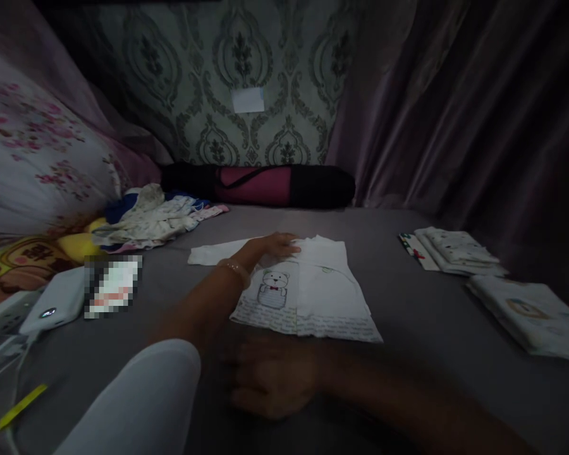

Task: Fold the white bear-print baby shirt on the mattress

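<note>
A small white baby shirt with a bear print lies flat on the grey bed sheet, one sleeve stretched out to the left. My left hand rests palm down on the shirt's upper edge near the collar, fingers flat. My right hand is blurred, low in the view just in front of the shirt's lower hem, fingers spread and holding nothing.
Folded white garments and another folded piece lie at the right. A heap of unfolded clothes sits at the back left beside a floral pillow. A dark and pink roll lies against the patterned wall. A white device lies left.
</note>
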Tool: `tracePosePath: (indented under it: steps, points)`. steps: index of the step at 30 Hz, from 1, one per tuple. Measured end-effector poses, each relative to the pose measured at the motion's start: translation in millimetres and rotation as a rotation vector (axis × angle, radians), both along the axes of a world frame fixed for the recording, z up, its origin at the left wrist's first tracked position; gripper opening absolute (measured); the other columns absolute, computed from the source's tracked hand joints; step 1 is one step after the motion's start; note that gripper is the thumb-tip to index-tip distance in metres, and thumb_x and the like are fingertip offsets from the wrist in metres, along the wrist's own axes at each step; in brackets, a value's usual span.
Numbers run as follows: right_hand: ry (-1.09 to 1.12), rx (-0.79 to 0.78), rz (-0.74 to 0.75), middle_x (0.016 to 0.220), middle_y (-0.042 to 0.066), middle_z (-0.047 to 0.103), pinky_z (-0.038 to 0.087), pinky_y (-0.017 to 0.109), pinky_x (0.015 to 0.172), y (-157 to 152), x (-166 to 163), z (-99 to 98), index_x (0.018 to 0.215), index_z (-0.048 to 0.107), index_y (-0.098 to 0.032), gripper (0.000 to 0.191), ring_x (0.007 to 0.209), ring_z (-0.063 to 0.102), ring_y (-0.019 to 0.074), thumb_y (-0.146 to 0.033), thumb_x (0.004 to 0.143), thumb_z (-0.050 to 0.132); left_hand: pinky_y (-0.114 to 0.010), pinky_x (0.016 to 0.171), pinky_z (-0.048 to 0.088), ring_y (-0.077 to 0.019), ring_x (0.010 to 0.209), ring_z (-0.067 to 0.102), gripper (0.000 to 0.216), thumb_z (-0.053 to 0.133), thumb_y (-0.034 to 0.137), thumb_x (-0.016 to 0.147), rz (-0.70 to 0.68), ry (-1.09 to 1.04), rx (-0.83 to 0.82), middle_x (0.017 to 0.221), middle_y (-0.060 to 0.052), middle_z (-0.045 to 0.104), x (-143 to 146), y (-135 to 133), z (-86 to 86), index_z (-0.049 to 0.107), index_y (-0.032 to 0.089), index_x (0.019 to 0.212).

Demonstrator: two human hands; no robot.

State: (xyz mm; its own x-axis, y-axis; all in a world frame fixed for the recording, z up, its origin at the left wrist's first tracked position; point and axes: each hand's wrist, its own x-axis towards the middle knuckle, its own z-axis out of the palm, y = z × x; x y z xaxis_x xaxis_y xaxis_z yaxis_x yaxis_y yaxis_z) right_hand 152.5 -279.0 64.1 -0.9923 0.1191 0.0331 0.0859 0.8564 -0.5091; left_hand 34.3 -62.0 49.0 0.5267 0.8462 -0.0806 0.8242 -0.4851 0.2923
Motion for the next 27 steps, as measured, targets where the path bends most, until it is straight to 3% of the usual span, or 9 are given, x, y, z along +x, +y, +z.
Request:
tracePosePath:
  steps: [2, 5, 8, 11, 14, 17, 22, 27]
  points:
    - [0.037, -0.199, 0.001, 0.122, 0.008, 0.063, 0.044, 0.027, 0.096, 16, 9, 8.5, 0.115, 0.063, -0.018, 0.032, 0.108, 0.061, 0.0166, -0.029, 0.094, 0.041, -0.029, 0.105, 0.033, -0.0194, 0.134, 0.038, 0.062, 0.031, 0.057, 0.091, 0.056, -0.153, 0.041, 0.148, -0.007, 0.039, -11, -5, 3.9, 0.038, 0.021, 0.142]
    - [0.128, -0.376, -0.290, 0.120, 0.005, 0.065, 0.047, 0.024, 0.090, 61, 26, 8.4, 0.121, 0.061, -0.019, 0.034, 0.106, 0.061, 0.0155, -0.030, 0.093, 0.044, -0.032, 0.100, 0.039, -0.0217, 0.126, 0.047, 0.054, 0.031, 0.047, 0.093, 0.292, -0.353, 0.220, 0.138, -0.011, 0.050, -50, -11, 5.5, 0.045, 0.017, 0.136]
    - [0.176, -0.236, -0.729, 0.117, 0.008, 0.066, 0.047, 0.033, 0.092, 114, 40, -8.0, 0.120, 0.062, -0.018, 0.036, 0.105, 0.062, 0.0206, -0.026, 0.094, 0.040, -0.034, 0.088, 0.046, -0.0244, 0.105, 0.060, 0.045, 0.045, 0.036, 0.088, 0.623, -0.223, 0.261, 0.112, -0.013, 0.065, -108, -22, -1.4, 0.053, 0.011, 0.125]
    - [0.175, -0.043, -0.993, 0.130, 0.010, 0.058, 0.039, 0.036, 0.102, 157, 42, -29.7, 0.127, 0.057, -0.017, 0.040, 0.120, 0.053, 0.0219, -0.022, 0.094, 0.035, -0.037, 0.084, 0.046, -0.0298, 0.103, 0.060, 0.039, 0.049, 0.040, 0.086, 0.909, 0.015, 0.303, 0.102, -0.017, 0.067, -163, -39, -13.8, 0.062, 0.010, 0.107]
    - [0.051, 0.132, -1.007, 0.144, 0.012, 0.044, 0.024, 0.037, 0.112, 179, 28, -43.9, 0.133, 0.051, -0.013, 0.042, 0.135, 0.036, 0.0207, -0.022, 0.095, 0.035, -0.036, 0.079, 0.046, -0.0333, 0.101, 0.060, 0.038, 0.050, 0.046, 0.084, 0.978, 0.101, 0.239, 0.092, -0.019, 0.067, -194, -53, -24.3, 0.065, 0.011, 0.086]
    - [-0.070, 0.212, -0.966, 0.151, 0.011, 0.032, 0.012, 0.040, 0.116, 187, 6, -47.9, 0.140, 0.041, -0.011, 0.047, 0.141, 0.021, 0.0208, -0.025, 0.096, 0.031, -0.032, 0.069, 0.044, -0.0321, 0.092, 0.062, 0.040, 0.050, 0.050, 0.082, 1.005, 0.052, 0.116, 0.078, -0.016, 0.066, -204, -57, -27.9, 0.062, 0.014, 0.068]
    - [-0.131, 0.203, -1.010, 0.152, 0.011, 0.029, 0.011, 0.044, 0.114, 194, -26, -53.0, 0.145, 0.033, -0.009, 0.054, 0.142, 0.018, 0.0229, -0.035, 0.097, 0.025, -0.026, 0.054, 0.039, -0.0235, 0.066, 0.062, 0.041, 0.056, 0.050, 0.078, 1.029, -0.046, 0.012, 0.056, -0.006, 0.058, -205, -51, -23.8, 0.052, 0.018, 0.051]
    - [-0.118, 0.261, -1.054, 0.152, 0.011, 0.029, 0.006, 0.049, 0.113, 194, -35, -67.7, 0.146, 0.031, -0.011, 0.058, 0.141, 0.019, 0.0263, -0.041, 0.096, 0.024, -0.026, 0.048, 0.035, -0.0234, 0.058, 0.059, 0.038, 0.071, 0.041, 0.065, 1.118, -0.254, -0.096, 0.045, -0.002, 0.049, -205, -51, -15.7, 0.046, 0.020, 0.044]
